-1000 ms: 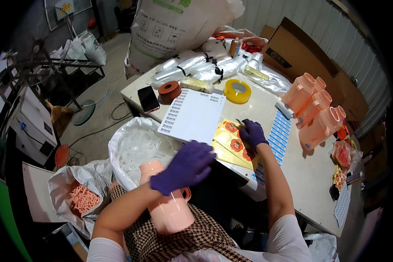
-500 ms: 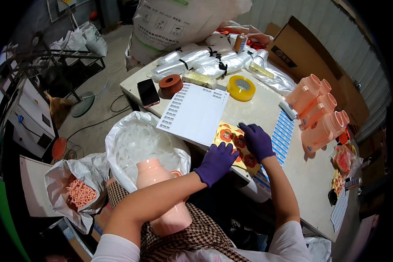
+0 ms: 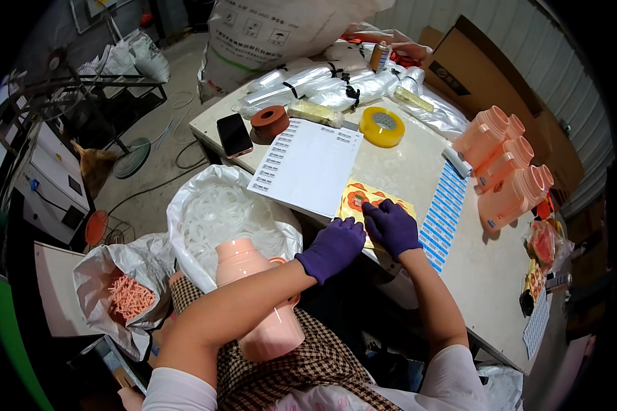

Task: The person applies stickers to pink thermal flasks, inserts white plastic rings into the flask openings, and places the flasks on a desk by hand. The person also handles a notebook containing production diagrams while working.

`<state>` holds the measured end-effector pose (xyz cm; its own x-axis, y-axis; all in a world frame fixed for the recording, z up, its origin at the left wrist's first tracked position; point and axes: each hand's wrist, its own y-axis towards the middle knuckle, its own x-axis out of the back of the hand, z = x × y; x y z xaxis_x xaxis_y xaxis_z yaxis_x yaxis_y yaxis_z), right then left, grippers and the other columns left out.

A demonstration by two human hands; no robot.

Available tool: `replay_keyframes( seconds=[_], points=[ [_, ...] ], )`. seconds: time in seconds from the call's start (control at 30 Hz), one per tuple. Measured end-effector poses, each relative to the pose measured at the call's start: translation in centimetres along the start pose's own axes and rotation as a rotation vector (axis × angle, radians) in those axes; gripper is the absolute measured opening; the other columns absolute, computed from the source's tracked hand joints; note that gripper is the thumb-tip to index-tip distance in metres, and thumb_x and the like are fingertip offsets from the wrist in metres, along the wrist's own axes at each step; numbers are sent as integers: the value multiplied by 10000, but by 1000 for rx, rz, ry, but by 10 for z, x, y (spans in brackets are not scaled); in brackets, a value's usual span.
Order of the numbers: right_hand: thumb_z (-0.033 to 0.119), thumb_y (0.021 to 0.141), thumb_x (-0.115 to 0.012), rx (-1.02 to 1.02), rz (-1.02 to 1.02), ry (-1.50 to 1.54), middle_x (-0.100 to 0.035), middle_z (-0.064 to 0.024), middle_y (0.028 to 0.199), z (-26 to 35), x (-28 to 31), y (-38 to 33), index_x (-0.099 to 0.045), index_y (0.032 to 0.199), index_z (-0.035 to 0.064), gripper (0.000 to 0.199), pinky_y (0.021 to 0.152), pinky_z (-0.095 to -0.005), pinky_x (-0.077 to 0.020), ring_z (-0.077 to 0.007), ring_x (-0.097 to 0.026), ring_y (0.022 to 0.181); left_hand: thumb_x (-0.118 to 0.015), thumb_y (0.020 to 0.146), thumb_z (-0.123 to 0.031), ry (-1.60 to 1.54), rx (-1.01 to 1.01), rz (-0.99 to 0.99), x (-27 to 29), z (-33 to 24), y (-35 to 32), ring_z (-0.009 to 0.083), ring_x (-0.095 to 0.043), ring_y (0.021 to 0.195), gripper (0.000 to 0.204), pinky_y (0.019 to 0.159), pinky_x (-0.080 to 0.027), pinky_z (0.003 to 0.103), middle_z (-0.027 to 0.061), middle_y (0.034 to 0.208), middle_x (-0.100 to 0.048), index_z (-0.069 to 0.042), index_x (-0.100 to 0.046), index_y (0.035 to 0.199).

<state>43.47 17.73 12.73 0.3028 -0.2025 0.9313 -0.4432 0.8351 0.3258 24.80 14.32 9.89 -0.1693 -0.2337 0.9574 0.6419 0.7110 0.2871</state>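
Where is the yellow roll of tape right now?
In the head view, the yellow tape roll lies flat on the far part of the table, just right of the white label sheet and in front of the clear plastic bags.

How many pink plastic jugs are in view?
4: one on the person's lap, and three lying in a row on the table's right side, far, middle and near. Others may be hidden behind them.

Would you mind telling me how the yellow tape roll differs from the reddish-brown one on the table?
The yellow tape roll is wider and flatter; the reddish-brown tape roll looks smaller and taller. The yellow one sits right of the white label sheet, the reddish-brown one by the phone. Both lie flat, untouched.
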Motion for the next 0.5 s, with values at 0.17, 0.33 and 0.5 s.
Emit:
replay_keyframes(
  seconds=[0.17, 0.33, 0.5],
  points=[
    [251, 976, -561, -465, 287, 529, -659, -173, 1011, -38, -4, 33, -653, 1281, 115, 347, 831, -405, -520, -377, -629, 871, -623, 829, -142, -40, 0, -25, -7, 5, -2, 264, -643, 1052, 202, 903, -516, 381, 109, 1047, -650, -53, -667, 1005],
    [188, 1037, -511, -469, -652, 1106, -621, 49, 949, -42, 61, 26, -572, 1420, 83, 401, 572, -163, -334, -16, -456, 685, -706, 829, -251, -559, -119, 14, 33, 24, -6, 334, -627, 1018, 285, 890, -508, 444, 151, 1016, -628, -44, -636, 1012],
    [-27, 917, -607, 21, -419, 654, -729, -176, 1086, 87, 52, -45, -669, 1232, -28, 321, 794, -340, -528, -236, -686, 907, -636, 986, -139, -1069, 357, -310, 143, 70, -96, 165, -668, 991, 257, 896, -536, 313, 93, 1171, -689, -31, -676, 1216]
  ],
)
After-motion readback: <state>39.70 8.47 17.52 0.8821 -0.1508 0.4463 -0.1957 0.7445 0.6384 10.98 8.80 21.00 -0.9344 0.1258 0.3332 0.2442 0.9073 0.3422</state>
